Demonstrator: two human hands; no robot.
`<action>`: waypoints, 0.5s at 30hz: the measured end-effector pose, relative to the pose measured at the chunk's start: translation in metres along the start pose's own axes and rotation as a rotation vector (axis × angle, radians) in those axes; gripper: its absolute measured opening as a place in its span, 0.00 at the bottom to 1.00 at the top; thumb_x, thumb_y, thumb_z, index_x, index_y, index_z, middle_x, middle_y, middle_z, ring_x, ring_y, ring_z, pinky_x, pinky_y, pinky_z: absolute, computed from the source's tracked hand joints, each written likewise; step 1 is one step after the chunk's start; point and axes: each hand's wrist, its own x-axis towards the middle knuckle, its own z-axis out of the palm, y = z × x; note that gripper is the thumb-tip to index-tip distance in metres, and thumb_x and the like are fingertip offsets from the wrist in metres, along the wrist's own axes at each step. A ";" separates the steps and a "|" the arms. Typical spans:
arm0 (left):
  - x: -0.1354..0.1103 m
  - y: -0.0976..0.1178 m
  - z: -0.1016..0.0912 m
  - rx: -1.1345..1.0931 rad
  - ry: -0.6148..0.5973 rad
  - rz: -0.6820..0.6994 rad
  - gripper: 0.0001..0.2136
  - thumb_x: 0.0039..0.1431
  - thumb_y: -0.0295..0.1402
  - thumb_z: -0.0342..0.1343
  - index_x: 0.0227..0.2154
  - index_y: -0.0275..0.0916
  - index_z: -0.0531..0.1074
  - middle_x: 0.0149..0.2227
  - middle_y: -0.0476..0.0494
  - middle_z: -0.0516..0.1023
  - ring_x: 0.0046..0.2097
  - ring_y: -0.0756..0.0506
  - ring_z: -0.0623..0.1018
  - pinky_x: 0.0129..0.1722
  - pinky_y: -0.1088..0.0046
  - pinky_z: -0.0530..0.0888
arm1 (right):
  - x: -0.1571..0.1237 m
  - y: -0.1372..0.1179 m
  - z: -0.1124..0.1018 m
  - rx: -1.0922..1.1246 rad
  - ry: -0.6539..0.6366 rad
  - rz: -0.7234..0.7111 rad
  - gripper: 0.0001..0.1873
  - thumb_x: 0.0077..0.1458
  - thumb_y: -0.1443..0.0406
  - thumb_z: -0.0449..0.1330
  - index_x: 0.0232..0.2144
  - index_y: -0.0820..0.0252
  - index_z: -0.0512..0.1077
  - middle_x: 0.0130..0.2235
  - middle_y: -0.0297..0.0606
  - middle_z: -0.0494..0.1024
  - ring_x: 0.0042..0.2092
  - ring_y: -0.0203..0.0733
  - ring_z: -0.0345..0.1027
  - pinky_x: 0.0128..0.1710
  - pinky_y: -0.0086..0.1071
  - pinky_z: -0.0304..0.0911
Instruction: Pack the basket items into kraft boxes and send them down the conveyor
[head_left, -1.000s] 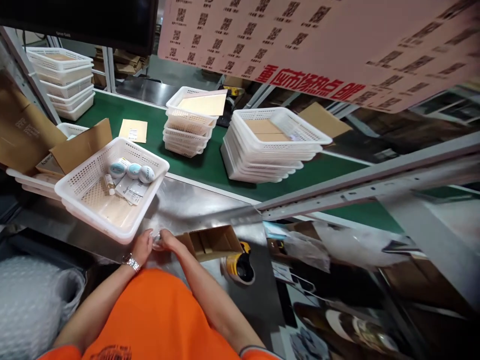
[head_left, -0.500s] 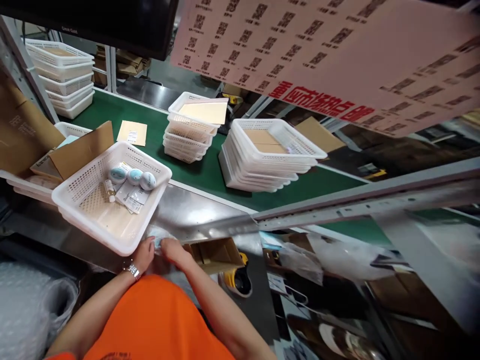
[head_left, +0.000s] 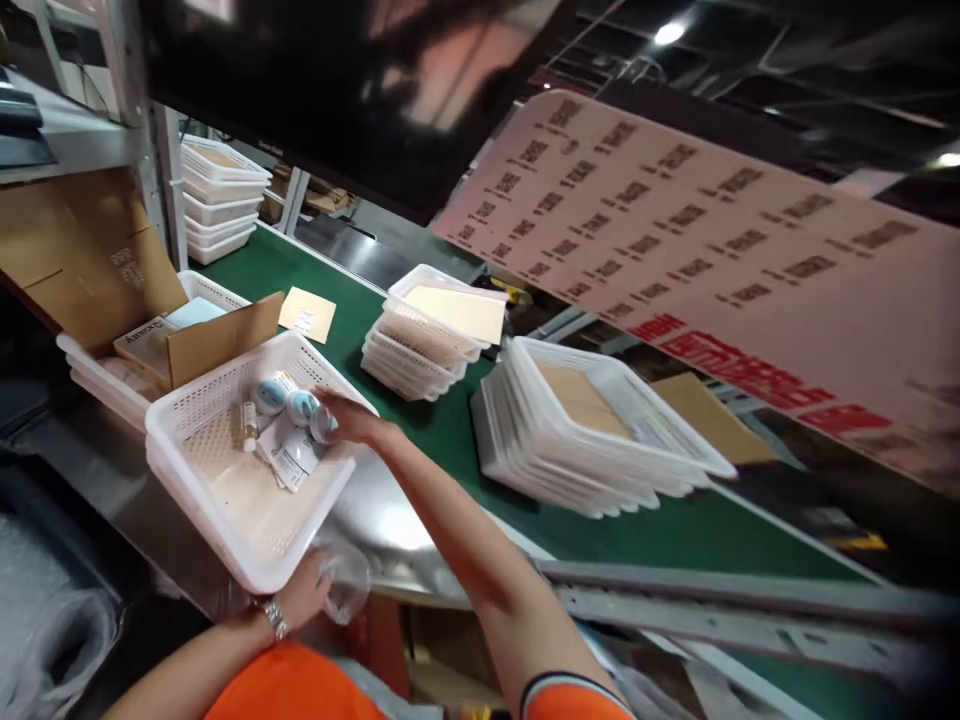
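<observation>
My right hand (head_left: 341, 415) reaches into a white plastic basket (head_left: 225, 535), its fingers closed around a small round jar (head_left: 322, 425) at the right of a group. Beside it lie two pale blue round jars (head_left: 303, 407), a small bottle with a white cap (head_left: 249, 426) and white printed packets (head_left: 292, 458). Below the basket's near corner, my left hand (head_left: 304, 590), with a metal watch at the wrist, is closed on a piece of clear plastic wrap (head_left: 349, 582). What the wrap holds, if anything, I cannot make out.
An open cardboard box (head_left: 225, 345) stands left of the basket. Stacked white baskets (head_left: 427, 350) and a taller stack (head_left: 555, 450) stand on the green belt (head_left: 337, 290), near a labelled envelope (head_left: 307, 314). A monitor (head_left: 337, 100) and a pink code sheet (head_left: 675, 260) hang above.
My right hand has left the plastic wrap and moved up into the basket, onto a jar. My left hand keeps the wrap below the basket. The view has tilted upward.
</observation>
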 end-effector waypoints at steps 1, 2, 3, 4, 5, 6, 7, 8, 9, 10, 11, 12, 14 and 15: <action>-0.002 0.001 0.002 0.002 -0.023 -0.019 0.20 0.60 0.38 0.52 0.50 0.50 0.84 0.52 0.31 0.85 0.58 0.27 0.83 0.63 0.47 0.77 | 0.014 0.004 0.003 -0.023 -0.063 -0.026 0.62 0.38 0.74 0.77 0.75 0.62 0.60 0.77 0.54 0.59 0.77 0.58 0.55 0.74 0.43 0.55; -0.003 0.002 0.005 0.005 -0.048 -0.038 0.20 0.61 0.38 0.51 0.50 0.51 0.83 0.52 0.31 0.85 0.58 0.27 0.83 0.63 0.46 0.77 | 0.027 0.007 0.005 -0.039 -0.107 -0.047 0.65 0.35 0.73 0.79 0.75 0.62 0.60 0.77 0.53 0.60 0.76 0.59 0.55 0.74 0.42 0.55; -0.004 0.001 0.007 -0.001 -0.067 -0.056 0.20 0.61 0.39 0.51 0.51 0.53 0.83 0.52 0.32 0.85 0.58 0.28 0.83 0.63 0.46 0.76 | 0.037 0.008 0.007 -0.048 -0.138 -0.058 0.67 0.32 0.72 0.80 0.75 0.61 0.61 0.76 0.53 0.62 0.75 0.59 0.57 0.73 0.42 0.56; -0.005 0.000 0.009 -0.009 -0.076 -0.070 0.20 0.62 0.39 0.50 0.51 0.55 0.82 0.52 0.33 0.85 0.58 0.29 0.83 0.64 0.46 0.76 | 0.045 0.008 0.008 -0.054 -0.157 -0.050 0.67 0.30 0.70 0.81 0.74 0.60 0.63 0.74 0.51 0.66 0.73 0.59 0.62 0.71 0.40 0.59; -0.005 -0.001 0.011 -0.015 -0.081 -0.080 0.20 0.62 0.39 0.50 0.51 0.56 0.82 0.52 0.34 0.85 0.58 0.31 0.83 0.64 0.47 0.75 | 0.051 0.007 0.009 -0.062 -0.167 -0.021 0.66 0.28 0.69 0.82 0.71 0.58 0.67 0.70 0.49 0.71 0.69 0.58 0.67 0.68 0.38 0.62; -0.005 -0.002 0.012 -0.017 -0.084 -0.091 0.19 0.63 0.39 0.49 0.51 0.57 0.81 0.53 0.35 0.84 0.58 0.32 0.83 0.64 0.48 0.75 | 0.055 0.005 0.009 -0.075 -0.165 0.022 0.63 0.26 0.68 0.83 0.68 0.56 0.71 0.65 0.46 0.76 0.64 0.58 0.72 0.64 0.37 0.66; -0.004 -0.004 0.013 -0.013 -0.087 -0.099 0.20 0.63 0.39 0.50 0.52 0.57 0.81 0.53 0.34 0.84 0.59 0.32 0.83 0.65 0.48 0.75 | 0.057 0.003 0.009 -0.093 -0.157 0.061 0.59 0.24 0.67 0.83 0.64 0.55 0.75 0.61 0.45 0.78 0.60 0.57 0.74 0.60 0.37 0.68; -0.003 -0.005 0.014 -0.008 -0.089 -0.102 0.20 0.62 0.39 0.50 0.52 0.57 0.81 0.54 0.34 0.84 0.59 0.31 0.83 0.65 0.48 0.75 | 0.057 0.000 0.009 -0.112 -0.145 0.079 0.55 0.23 0.66 0.84 0.60 0.55 0.78 0.58 0.44 0.79 0.58 0.57 0.75 0.57 0.37 0.69; -0.003 -0.006 0.015 -0.005 -0.090 -0.100 0.20 0.62 0.39 0.51 0.52 0.56 0.81 0.54 0.33 0.84 0.59 0.31 0.83 0.64 0.48 0.75 | 0.056 -0.003 0.008 -0.125 -0.131 0.074 0.52 0.22 0.65 0.85 0.57 0.56 0.79 0.56 0.44 0.80 0.56 0.58 0.75 0.56 0.38 0.70; -0.002 -0.007 0.015 -0.006 -0.087 -0.092 0.20 0.62 0.39 0.51 0.52 0.55 0.81 0.54 0.32 0.84 0.59 0.31 0.83 0.64 0.48 0.76 | 0.054 -0.007 0.006 -0.123 -0.116 0.053 0.50 0.24 0.64 0.85 0.55 0.58 0.79 0.55 0.45 0.80 0.55 0.58 0.74 0.55 0.38 0.70; -0.002 -0.007 0.015 -0.014 -0.080 -0.080 0.19 0.62 0.39 0.51 0.52 0.54 0.82 0.54 0.32 0.84 0.59 0.30 0.83 0.63 0.49 0.76 | 0.050 -0.010 0.004 -0.102 -0.107 0.029 0.48 0.27 0.62 0.85 0.55 0.59 0.78 0.54 0.45 0.80 0.54 0.57 0.75 0.54 0.38 0.70; -0.001 -0.008 0.014 -0.025 -0.068 -0.066 0.19 0.62 0.38 0.52 0.51 0.52 0.82 0.53 0.32 0.85 0.58 0.30 0.83 0.63 0.49 0.77 | 0.045 -0.014 0.002 -0.069 -0.102 0.014 0.47 0.32 0.61 0.84 0.57 0.61 0.76 0.53 0.45 0.81 0.53 0.55 0.75 0.53 0.37 0.70; -0.001 -0.008 0.012 -0.051 -0.029 -0.039 0.18 0.62 0.37 0.53 0.50 0.48 0.83 0.51 0.30 0.86 0.56 0.29 0.84 0.61 0.49 0.78 | 0.030 -0.021 -0.003 -0.002 -0.090 0.021 0.48 0.38 0.63 0.82 0.61 0.63 0.73 0.53 0.46 0.81 0.50 0.53 0.76 0.51 0.36 0.69; -0.001 -0.008 0.010 -0.063 -0.010 -0.027 0.17 0.62 0.36 0.54 0.49 0.45 0.83 0.50 0.29 0.86 0.55 0.29 0.85 0.60 0.49 0.78 | 0.018 -0.025 -0.006 0.029 -0.067 0.027 0.48 0.39 0.65 0.81 0.63 0.65 0.71 0.53 0.47 0.81 0.50 0.53 0.76 0.51 0.36 0.69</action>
